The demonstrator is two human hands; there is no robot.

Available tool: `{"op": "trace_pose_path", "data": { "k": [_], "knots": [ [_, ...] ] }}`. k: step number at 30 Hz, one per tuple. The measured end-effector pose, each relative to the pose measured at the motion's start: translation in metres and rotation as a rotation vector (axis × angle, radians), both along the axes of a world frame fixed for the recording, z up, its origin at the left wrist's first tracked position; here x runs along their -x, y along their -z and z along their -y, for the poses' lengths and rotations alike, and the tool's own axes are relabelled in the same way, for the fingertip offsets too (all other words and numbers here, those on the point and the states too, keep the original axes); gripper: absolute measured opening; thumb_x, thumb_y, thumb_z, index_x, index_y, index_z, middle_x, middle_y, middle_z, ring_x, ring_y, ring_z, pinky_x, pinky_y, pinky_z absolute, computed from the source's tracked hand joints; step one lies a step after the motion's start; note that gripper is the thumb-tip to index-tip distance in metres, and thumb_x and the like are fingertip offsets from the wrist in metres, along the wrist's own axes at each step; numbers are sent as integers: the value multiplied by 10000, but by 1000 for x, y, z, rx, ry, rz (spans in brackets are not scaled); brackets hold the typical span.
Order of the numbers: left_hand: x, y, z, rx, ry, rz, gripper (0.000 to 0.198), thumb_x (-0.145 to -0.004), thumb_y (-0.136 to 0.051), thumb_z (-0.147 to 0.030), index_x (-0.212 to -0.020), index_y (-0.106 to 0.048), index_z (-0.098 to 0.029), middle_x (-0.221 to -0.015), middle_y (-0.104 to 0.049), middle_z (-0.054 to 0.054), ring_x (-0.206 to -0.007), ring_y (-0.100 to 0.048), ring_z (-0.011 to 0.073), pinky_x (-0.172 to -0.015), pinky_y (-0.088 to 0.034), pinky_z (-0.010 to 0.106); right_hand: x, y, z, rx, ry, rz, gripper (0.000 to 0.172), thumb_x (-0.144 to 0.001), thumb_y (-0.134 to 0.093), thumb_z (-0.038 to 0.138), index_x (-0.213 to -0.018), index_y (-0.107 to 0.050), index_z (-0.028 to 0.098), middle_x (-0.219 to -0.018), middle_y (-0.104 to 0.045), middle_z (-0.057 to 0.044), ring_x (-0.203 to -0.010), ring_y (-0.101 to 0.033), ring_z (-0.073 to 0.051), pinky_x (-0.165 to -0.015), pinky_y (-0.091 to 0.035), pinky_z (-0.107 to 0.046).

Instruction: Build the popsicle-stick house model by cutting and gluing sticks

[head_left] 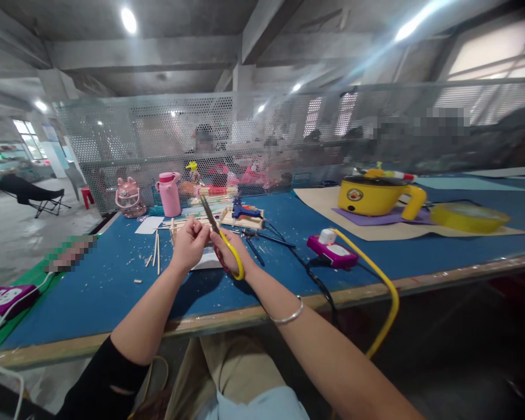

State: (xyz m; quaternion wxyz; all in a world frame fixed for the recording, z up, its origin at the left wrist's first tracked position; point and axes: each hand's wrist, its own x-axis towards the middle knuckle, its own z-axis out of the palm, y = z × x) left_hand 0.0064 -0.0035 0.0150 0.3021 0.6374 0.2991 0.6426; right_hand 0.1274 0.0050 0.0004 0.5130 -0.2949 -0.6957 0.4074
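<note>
Over the blue tabletop [126,309], my right hand [236,248] is closed around a pair of scissors [237,262]. Their yellow and red handle loops hang by the palm, and the dark blades point up and away. My left hand [189,245] is beside it, its fingers pinched together at the right fingertips; what they hold, if anything, is too small to make out. Thin wooden sticks [158,252] lie left of my left hand, with more behind it. Beyond the hands, a blue glue gun [244,210] rests on a small wooden frame [231,220]. White paper [207,261] lies partly under my hands.
A pink thermos [170,195] and a clear pink bottle [130,198] stand back left. On the right are a purple power strip [332,252] with a yellow cable [382,274], a yellow electric pot [367,197] and a tape roll [468,217]. A perforated screen [149,128] borders the back.
</note>
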Motion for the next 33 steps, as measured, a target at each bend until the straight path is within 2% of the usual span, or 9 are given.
{"op": "trace_pose_path", "data": {
  "k": [3,5,12,15,18,22,25,27,33],
  "knots": [
    [2,7,-5,61,73,-150,284,-765,-482,-281,-631,-245,-201,-515,-317,-82,-466,-334,58,-466,-282,189,0,-4,-1,226,66,-231,332,-699,-519,502,-812,-434,201,-468,-396,94,-344,-298,-48,-332,-245,-171],
    [5,10,-7,74,76,-256,262,-766,-475,-273,-639,-259,-198,-524,-319,-79,-480,-330,60,-477,-271,191,-3,-6,-3,311,20,-286,327,-645,-579,415,-846,-418,213,-459,-433,101,-335,-333,-48,-314,-253,-152],
    [6,12,-6,81,84,-367,268,-752,-487,-300,-628,-277,-189,-563,-376,-61,-524,-352,65,-497,-281,189,-8,-8,-3,385,-91,-332,346,-577,-593,307,-866,-437,198,-443,-510,77,-370,-458,-70,-315,-318,-134],
    [6,11,-7,136,11,-259,318,-716,-537,-342,-608,-280,-189,-508,-322,-81,-460,-303,51,-450,-245,179,-7,-8,-3,399,-100,-356,368,-549,-620,260,-865,-440,200,-447,-517,80,-377,-473,-70,-320,-324,-129],
    [4,6,-7,296,-72,5,357,-726,-506,-415,-587,-262,-195,-446,-240,-101,-370,-225,38,-385,-180,174,-7,-8,-5,414,-84,-442,393,-534,-638,238,-876,-449,199,-499,-562,61,-415,-513,-77,-335,-348,-127],
    [-3,1,-3,513,55,206,364,-718,-502,-458,-581,-290,-195,-402,-201,-111,-313,-155,32,-341,-89,174,-9,-9,-7,437,-70,-534,411,-527,-666,225,-882,-461,202,-555,-595,41,-465,-551,-85,-344,-360,-120],
    [-10,5,-3,520,111,189,290,-705,-528,-471,-715,-461,-188,-384,-219,-118,-304,-160,35,-337,-85,170,-9,-9,-8,456,-57,-575,424,-516,-681,214,-880,-464,206,-574,-601,37,-471,-551,-84,-341,-353,-118],
    [-13,9,-4,503,123,134,347,-691,-550,-481,-847,-540,-171,-374,-240,-118,-305,-178,36,-340,-103,176,-8,-8,-9,459,-35,-592,426,-513,-688,212,-876,-466,208,-590,-603,35,-474,-547,-83,-346,-354,-123],
    [-18,11,-2,460,147,119,440,-619,-630,-479,-879,-602,-124,-436,-414,-77,-333,-224,20,-363,-126,198,-2,0,-12,368,-16,-527,439,-505,-705,252,-879,-481,196,-564,-543,63,-446,-499,-74,-351,-349,-149]
  ]
}}
